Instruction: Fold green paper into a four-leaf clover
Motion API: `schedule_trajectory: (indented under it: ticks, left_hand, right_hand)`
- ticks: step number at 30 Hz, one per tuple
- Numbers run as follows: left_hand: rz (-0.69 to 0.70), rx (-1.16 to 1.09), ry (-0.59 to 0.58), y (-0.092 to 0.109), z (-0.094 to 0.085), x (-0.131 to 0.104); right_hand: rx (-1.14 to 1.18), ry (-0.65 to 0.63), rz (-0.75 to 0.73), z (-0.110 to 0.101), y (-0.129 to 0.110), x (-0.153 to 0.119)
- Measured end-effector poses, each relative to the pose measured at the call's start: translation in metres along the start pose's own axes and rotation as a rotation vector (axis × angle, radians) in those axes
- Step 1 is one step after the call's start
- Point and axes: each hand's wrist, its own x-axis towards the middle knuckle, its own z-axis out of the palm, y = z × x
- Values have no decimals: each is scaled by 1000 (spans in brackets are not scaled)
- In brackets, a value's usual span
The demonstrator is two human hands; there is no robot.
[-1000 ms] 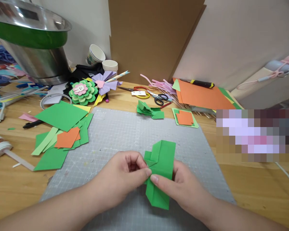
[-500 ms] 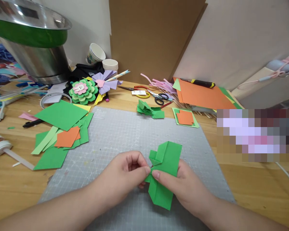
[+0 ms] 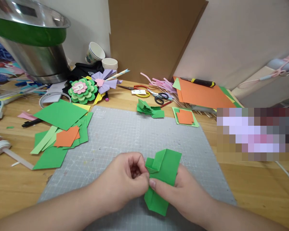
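Note:
A piece of folded green paper (image 3: pixel 167 166) is held up over the grey cutting mat (image 3: pixel 120 131), its upper left corner creased into small flaps. My right hand (image 3: pixel 185 189) grips it from the right, thumb pressed on the front and the fingers hidden behind. At the paper's left edge, my left hand (image 3: pixel 128 178) pinches with thumb and forefinger together; the bit between the fingertips is mostly covered. Beyond the hands, another folded green paper piece (image 3: pixel 149 109) lies at the mat's far edge.
Green paper sheets (image 3: pixel 60 114) and orange scraps (image 3: pixel 66 137) lie at left, near a glue gun (image 3: pixel 0 144). Scissors (image 3: pixel 159 96), a paper flower (image 3: pixel 83 89) and orange sheets (image 3: pixel 204 93) sit along the back. A small paper stack (image 3: pixel 185 116) rests at the mat's far right corner.
The green paper has tipped and shifted slightly down and left with my right hand. My left fingers have closed more tightly at its left edge.

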Motion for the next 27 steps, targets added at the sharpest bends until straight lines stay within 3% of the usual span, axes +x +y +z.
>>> schedule_trajectory:
  ticks: [5, 12, 15, 19, 27]
  left_hand:
    - [-11, -28, 35, 2, 2, -2]
    - [-17, -45, -66, 7, -3, 1]
    - [-24, 6, -48, 5, -3, -1]
    - [14, 59, -32, 6, -3, -3]
    - [21, 108, 34, 9, -2, -4]
  right_hand:
    - [60, -60, -8, -1, 3, 0]
    - [113, -23, -20, -4, 3, 1]
    - [85, -33, -27, -6, 2, 2]
    - [3, 45, -29, -7, 2, 2]
    - [92, 108, -10, -8, 4, 3]
